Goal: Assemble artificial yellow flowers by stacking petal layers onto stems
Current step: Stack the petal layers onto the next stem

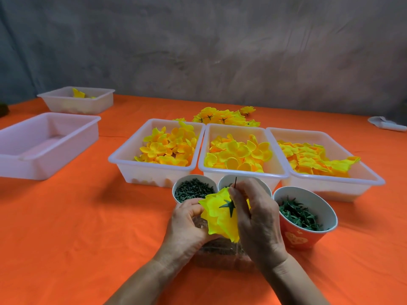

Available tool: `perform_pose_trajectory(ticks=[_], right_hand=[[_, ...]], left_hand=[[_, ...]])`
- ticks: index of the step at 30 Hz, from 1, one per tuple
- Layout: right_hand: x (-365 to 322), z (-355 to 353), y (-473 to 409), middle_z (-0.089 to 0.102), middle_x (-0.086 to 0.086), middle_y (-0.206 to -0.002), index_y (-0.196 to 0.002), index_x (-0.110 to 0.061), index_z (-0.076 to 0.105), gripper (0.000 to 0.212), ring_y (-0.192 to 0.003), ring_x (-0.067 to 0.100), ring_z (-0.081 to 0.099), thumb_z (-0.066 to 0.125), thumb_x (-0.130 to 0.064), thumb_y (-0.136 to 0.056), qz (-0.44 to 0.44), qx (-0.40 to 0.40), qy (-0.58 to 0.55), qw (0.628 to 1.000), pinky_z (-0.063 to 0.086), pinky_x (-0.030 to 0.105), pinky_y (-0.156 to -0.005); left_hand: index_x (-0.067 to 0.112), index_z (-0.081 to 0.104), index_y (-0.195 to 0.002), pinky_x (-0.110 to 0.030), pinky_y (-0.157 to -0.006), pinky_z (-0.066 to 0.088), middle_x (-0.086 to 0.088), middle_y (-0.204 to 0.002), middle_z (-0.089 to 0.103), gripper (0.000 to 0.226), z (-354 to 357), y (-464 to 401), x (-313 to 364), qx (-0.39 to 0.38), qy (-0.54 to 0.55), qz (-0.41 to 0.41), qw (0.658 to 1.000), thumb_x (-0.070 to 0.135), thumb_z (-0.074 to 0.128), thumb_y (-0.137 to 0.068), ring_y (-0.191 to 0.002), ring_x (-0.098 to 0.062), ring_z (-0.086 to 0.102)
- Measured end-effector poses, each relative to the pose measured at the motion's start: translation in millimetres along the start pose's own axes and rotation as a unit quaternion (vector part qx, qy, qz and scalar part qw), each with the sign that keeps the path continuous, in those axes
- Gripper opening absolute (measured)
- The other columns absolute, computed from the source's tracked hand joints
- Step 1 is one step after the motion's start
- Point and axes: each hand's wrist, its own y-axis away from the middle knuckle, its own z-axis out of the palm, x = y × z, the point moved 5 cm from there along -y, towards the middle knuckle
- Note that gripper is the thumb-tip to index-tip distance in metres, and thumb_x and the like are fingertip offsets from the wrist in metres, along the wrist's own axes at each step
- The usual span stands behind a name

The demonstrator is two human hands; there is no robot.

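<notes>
Right, your right hand point(256, 216) pinches the stem point(235, 182), axis upright, tip above the fingers. Left hand point(187, 223) cups the yellow flower point(217, 219) just beside; calyx point(229, 206) faces you.

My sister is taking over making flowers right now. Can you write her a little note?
Left hand holds the yellow flower by its petals. Right hand pinches the thin stem, green calyx already on.
Petals: three trays. Parts: three cups.
Done: finished flowers piled behind the trays.
Left: finish this flower, then make more.
</notes>
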Motion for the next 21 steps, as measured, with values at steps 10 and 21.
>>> perform_pose_trajectory(ticks=[10, 21], right_hand=[[16.7, -11.4, -3.4, 0.067, -0.006, -0.076, -0.074, -0.019, 0.069, 0.011, -0.079, 0.01, 0.062, 0.077, -0.011, -0.075, 0.087, -0.121, -0.097, 0.984, 0.047, 0.021, -0.073], [17.0, -18.2, -1.3, 0.067, -0.008, -0.085, -0.079, -0.022, 0.075, 0.01, -0.092, 0.014, 0.061, 0.081, -0.017, -0.072, 0.103, -0.165, -0.052, 0.98, 0.049, 0.031, -0.079]], left_hand=[[0.036, 0.074, -0.073, -0.035, -0.091, 0.05, 0.013, -0.101, 0.067, 0.04, -0.7, 2.8, 7.7, -0.007, 0.024, 0.013, 1.0, 0.054, 0.074, -0.038, -0.104, -0.01, 0.06], [0.054, 0.07, -0.071, -0.01, -0.077, 0.047, 0.017, -0.097, 0.066, 0.034, 0.2, 2.0, 7.2, -0.007, 0.01, 0.038, 0.999, 0.042, 0.081, -0.042, -0.092, 0.009, 0.059]])
